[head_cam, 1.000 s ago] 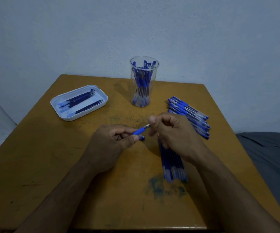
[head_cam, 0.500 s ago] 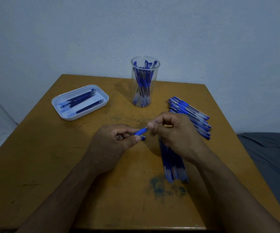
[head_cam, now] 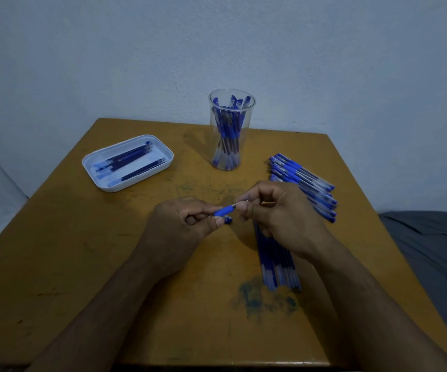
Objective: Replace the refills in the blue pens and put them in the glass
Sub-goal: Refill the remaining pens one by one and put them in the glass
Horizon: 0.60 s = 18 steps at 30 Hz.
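Centrally, blue pen [head_cam: 224, 211] with rubber grip and metal tip, held above the wooden table [head_cam: 88, 253]. Left hand [head_cam: 179, 232] curled, pinching the barrel; right hand [head_cam: 278, 213] pinching the tip. Beyond, glass [head_cam: 231, 130] of pens, loose pens [head_cam: 303, 183], refills [head_cam: 276, 259], white tray [head_cam: 127, 162], pale wall [head_cam: 217, 44].

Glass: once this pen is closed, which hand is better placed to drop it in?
Probably left: the left hand already grips the pen; the glass stands straight ahead.
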Tool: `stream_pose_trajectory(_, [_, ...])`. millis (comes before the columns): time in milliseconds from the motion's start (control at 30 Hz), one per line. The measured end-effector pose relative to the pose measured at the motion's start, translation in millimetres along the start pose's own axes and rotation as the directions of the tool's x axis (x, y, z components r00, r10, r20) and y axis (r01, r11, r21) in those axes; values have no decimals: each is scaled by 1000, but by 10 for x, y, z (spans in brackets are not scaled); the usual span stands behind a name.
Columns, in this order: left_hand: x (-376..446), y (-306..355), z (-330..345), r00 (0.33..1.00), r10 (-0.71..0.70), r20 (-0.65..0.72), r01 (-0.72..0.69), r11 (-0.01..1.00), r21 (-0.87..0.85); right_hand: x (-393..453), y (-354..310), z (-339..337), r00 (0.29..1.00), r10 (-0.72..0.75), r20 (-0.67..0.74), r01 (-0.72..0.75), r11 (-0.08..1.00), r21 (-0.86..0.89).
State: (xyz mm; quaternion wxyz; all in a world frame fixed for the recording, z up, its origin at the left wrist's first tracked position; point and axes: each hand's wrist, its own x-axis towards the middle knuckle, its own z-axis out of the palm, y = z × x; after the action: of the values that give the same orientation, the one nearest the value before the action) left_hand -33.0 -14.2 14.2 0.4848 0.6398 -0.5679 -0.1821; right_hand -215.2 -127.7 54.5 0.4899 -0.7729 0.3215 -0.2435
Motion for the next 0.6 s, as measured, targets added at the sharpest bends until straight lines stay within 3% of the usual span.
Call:
stream_pose_trajectory(200, [-5,13,28,993,104,-59,-97,989,107,2,14,-2,999,-5,-39,7,999,52])
stream_pose_trajectory(367, [7,-6,25,994,25,-107,-19,998,61,5,7,68,997,43,-68,-42,999,27])
stream_pose_trajectory(400, [18,-12,24,990,-8,-139,14,999,42,12,11,97,995,57,-87,-60,998,-32])
stream_pose_trajectory(467, [48,-16,22,976,-71,-205,72,997,-5,25,7,144,992,15,-123,-53,947,-316])
stream_pose_trajectory(533, [63,-16,14,961,-115,-251,112,993,-25,20,-26,214,997,-43,-66,-5,806,-592])
stream_pose_trajectory(600, [68,-21,3,952,-141,-273,144,989,-7,13,-36,295,999,-42,15,40,711,-702])
